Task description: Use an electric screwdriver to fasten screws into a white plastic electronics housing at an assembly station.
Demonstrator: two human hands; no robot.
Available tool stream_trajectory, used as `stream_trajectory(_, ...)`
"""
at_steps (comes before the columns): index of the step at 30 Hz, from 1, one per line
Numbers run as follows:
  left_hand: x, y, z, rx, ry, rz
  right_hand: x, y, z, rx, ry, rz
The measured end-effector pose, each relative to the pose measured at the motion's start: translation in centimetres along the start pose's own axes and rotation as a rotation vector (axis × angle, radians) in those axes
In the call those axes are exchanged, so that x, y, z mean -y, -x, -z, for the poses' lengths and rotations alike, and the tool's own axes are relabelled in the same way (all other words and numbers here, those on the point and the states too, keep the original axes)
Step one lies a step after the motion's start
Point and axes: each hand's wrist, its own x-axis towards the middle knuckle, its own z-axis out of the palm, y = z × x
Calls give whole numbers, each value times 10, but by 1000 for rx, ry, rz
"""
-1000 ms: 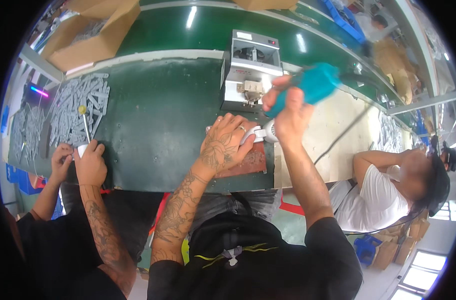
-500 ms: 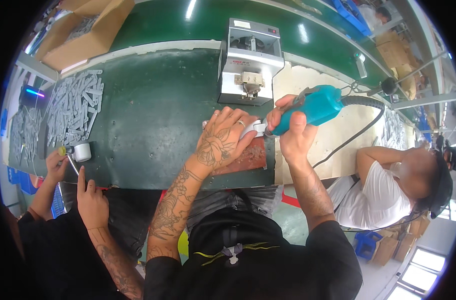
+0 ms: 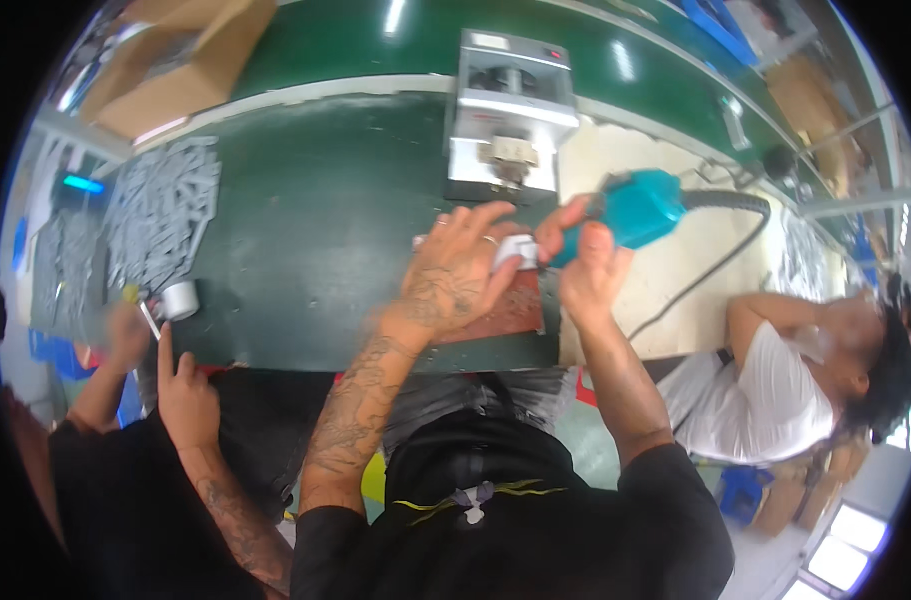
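Note:
My left hand (image 3: 445,268), fingers bent, grips a small white part (image 3: 516,250) between thumb and fingers, just over a reddish-brown board (image 3: 515,312). My right hand (image 3: 590,262) is wrapped around a teal corded power tool (image 3: 643,208), its body pointing up and to the right. The tool's front end meets the right side of the white part, though fingers and blur hide the exact contact. From the tool's back runs a thick black cord (image 3: 725,201).
A grey machine (image 3: 510,110) stands behind my hands on the green-topped bench (image 3: 325,200). Many grey strips (image 3: 165,205) lie heaped at the left. There, a co-worker's hands (image 3: 187,400) work beside a white cup-shaped piece (image 3: 179,300). Another person (image 3: 775,390) sits at the right.
The whole view has shifted slightly and blurred. My left fingers have lifted and spread a little, and the white part has turned slightly. My right hand still holds the tool.

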Motion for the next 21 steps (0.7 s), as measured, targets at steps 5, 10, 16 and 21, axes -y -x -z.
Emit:
stream_trajectory(5,-9,11,-20,-146,12,-278,8,0,27,-190,-162,24)
stream_trajectory(10,-14,63,5,-406,42,-74,49,-44,28,-383,-230,336)
stream_trajectory(16,57,98,72,-774,-172,456,-12,-61,29,-304,175,247)
stream_trajectory(21,131,90,95,-737,-589,589,-40,-48,38,-215,165,272)
